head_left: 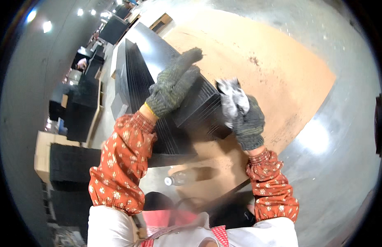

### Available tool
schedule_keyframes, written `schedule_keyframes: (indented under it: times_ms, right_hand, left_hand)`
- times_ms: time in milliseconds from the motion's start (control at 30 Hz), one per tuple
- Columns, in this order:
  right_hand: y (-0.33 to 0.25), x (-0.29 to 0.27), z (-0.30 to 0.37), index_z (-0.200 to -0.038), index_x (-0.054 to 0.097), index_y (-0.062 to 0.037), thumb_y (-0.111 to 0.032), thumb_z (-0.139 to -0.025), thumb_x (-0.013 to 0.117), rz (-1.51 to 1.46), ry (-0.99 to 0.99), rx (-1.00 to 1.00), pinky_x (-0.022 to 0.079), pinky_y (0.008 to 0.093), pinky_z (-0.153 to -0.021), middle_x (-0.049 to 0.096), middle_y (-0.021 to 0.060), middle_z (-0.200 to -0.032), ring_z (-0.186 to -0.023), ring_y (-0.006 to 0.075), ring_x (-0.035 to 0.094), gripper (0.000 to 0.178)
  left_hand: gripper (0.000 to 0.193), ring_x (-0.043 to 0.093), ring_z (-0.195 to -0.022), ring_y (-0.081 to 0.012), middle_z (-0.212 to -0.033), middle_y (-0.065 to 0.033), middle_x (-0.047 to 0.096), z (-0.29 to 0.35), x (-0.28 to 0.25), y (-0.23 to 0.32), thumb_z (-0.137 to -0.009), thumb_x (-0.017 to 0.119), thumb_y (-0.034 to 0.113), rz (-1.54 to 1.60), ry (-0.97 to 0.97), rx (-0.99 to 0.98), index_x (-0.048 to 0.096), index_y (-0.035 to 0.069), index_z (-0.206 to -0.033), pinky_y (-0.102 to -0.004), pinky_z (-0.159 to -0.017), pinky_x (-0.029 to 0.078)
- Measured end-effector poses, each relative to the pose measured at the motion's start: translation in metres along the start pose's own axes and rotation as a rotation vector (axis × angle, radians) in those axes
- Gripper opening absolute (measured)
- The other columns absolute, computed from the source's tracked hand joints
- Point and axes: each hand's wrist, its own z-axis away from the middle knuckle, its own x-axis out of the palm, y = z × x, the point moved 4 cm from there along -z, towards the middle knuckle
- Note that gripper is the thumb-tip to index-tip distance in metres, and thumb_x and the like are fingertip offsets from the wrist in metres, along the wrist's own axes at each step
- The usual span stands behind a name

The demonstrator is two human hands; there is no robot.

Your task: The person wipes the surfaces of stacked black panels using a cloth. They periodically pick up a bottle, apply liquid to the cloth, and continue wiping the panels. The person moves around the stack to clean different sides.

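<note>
A stack of glossy black panels (156,47) stands in front of me, its layered edges facing me. On top of it rests my left hand (174,84), in a dark grey-green knitted glove, with the fingers stretched out. My right hand (249,123), gloved the same way, is closed around a crumpled white-and-grey rag (233,99). The rag is beside the right-hand corner of the stack. Patterned red-brown sleeve covers reach up both forearms.
A large brown cardboard sheet (294,78) with dark specks covers the floor under and beyond the stack. A clear bottle with a white cap (169,180) lies near me. More black stacks (81,109) stand at the left, and people work farther back.
</note>
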Motion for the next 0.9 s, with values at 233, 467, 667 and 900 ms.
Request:
schedule_keyframes:
  times_ms: [233, 467, 667, 900]
  right_hand:
    - [-0.105, -0.022, -0.055, -0.11, 0.058, -0.0019, -0.02, -0.084, 0.061, 0.3, -0.103, -0.42, 0.048, 0.0414, -0.074, 0.059, 0.017, -0.099, -0.087, 0.0332, 0.059, 0.032]
    - [-0.079, 0.018, -0.058, -0.099, 0.065, -0.0133, -0.038, -0.087, 0.055, 0.438, -0.453, -0.512, 0.047, 0.0467, -0.063, 0.064, 0.0075, -0.088, -0.082, 0.0272, 0.062, 0.029]
    - [-0.054, -0.049, -0.105, -0.109, 0.061, -0.0056, -0.039, -0.092, 0.054, 0.372, -0.105, -0.036, 0.05, 0.0391, -0.075, 0.066, 0.0135, -0.093, -0.085, 0.0263, 0.064, 0.038]
    - [-0.123, -0.032, -0.111, -0.118, 0.056, 0.0012, -0.029, -0.095, 0.055, 0.078, -0.317, 0.114, 0.051, 0.0332, -0.077, 0.066, 0.0105, -0.097, -0.085, 0.0191, 0.063, 0.038]
  left_hand:
    - [0.045, 0.045, -0.127, -0.0242, -0.137, -0.0131, 0.047, 0.014, -0.023, -0.033, -0.098, 0.038, 0.02, 0.245, -0.004, -0.106, 0.034, 0.009, -0.142, -0.0326, -0.107, 0.035]
    - [0.04, 0.055, -0.117, -0.0246, -0.126, -0.0174, 0.056, 0.0, -0.007, -0.022, -0.1, 0.039, 0.018, 0.096, 0.046, -0.064, 0.037, 0.008, -0.139, -0.0335, -0.098, 0.043]
    - [0.041, 0.05, -0.121, -0.0272, -0.13, -0.0173, 0.051, 0.005, 0.002, -0.063, -0.094, 0.048, 0.021, -0.026, 0.247, 0.182, 0.045, 0.006, -0.132, -0.0355, -0.098, 0.043]
    - [0.034, 0.048, -0.121, -0.0316, -0.122, -0.0157, 0.056, 0.059, 0.021, 0.055, -0.092, 0.045, 0.028, -0.512, 0.244, 0.444, 0.058, 0.007, -0.116, -0.0408, -0.101, 0.039]
